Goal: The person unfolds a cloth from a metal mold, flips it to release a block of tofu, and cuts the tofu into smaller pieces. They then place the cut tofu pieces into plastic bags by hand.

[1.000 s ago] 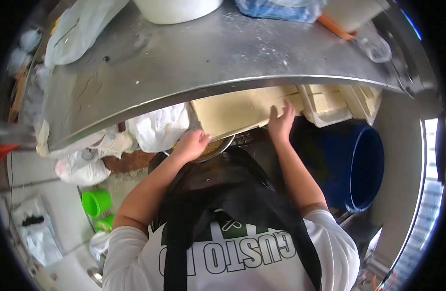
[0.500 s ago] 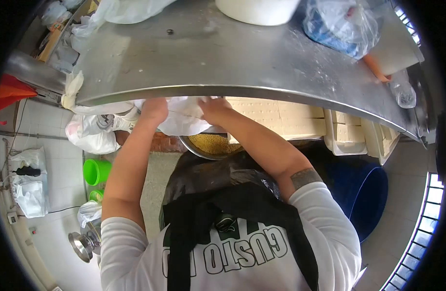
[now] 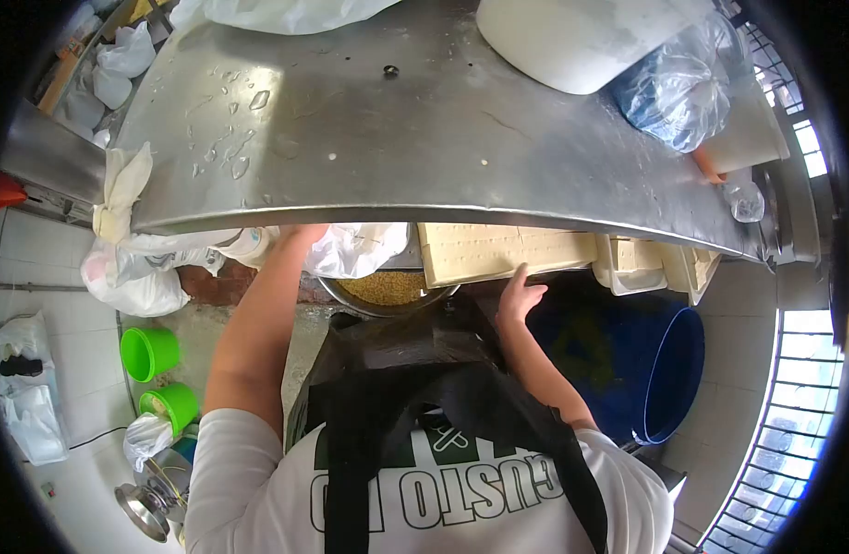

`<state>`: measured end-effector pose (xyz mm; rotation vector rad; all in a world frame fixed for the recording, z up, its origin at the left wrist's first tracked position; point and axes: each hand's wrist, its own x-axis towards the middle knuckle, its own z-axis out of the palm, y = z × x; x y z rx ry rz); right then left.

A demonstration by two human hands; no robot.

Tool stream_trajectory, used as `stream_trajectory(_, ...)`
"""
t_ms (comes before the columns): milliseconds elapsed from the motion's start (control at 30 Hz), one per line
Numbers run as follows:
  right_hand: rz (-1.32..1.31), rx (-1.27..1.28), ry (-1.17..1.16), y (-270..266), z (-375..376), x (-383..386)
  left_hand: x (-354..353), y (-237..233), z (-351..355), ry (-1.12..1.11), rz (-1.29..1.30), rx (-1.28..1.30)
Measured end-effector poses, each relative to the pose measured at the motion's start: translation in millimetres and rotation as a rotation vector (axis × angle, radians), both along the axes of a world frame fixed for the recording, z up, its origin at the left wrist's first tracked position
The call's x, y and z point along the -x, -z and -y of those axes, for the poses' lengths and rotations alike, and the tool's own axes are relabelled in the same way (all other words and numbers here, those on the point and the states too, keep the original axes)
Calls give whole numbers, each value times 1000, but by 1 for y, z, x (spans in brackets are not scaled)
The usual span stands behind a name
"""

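right hand (image 3: 517, 298) against cream tray (image 3: 495, 253)

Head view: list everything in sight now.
Stainless steel table top: one, grey, across top.
White round tub: one, table, upper right.
Clear plastic bag, blue contents: one, beside tub.
White plastic bags: several, under table, left.
Metal bowl of yellow grains: one, under table.
Cream perforated slab: one, right of bowl.
Blue plastic barrel: one, floor, right.
Green plastic buckets: two, floor, left.
Left hand: hidden under table edge.
Right hand: open, touching slab's lower edge.
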<state>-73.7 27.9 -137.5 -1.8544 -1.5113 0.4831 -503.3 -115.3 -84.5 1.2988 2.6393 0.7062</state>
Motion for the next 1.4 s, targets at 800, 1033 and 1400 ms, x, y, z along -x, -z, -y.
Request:
stream_trajectory(800,35,-404,-1386,-85,19,180,-102,-106,84,70,-70,75)
stream_trajectory(1033,504,-186,-1680,-104,34,264,-83,-125,107,207,-313,325)
stream_trajectory(1400,510,-524,-1441,-212,-14,203,-125,-169,69,326,-349,-75)
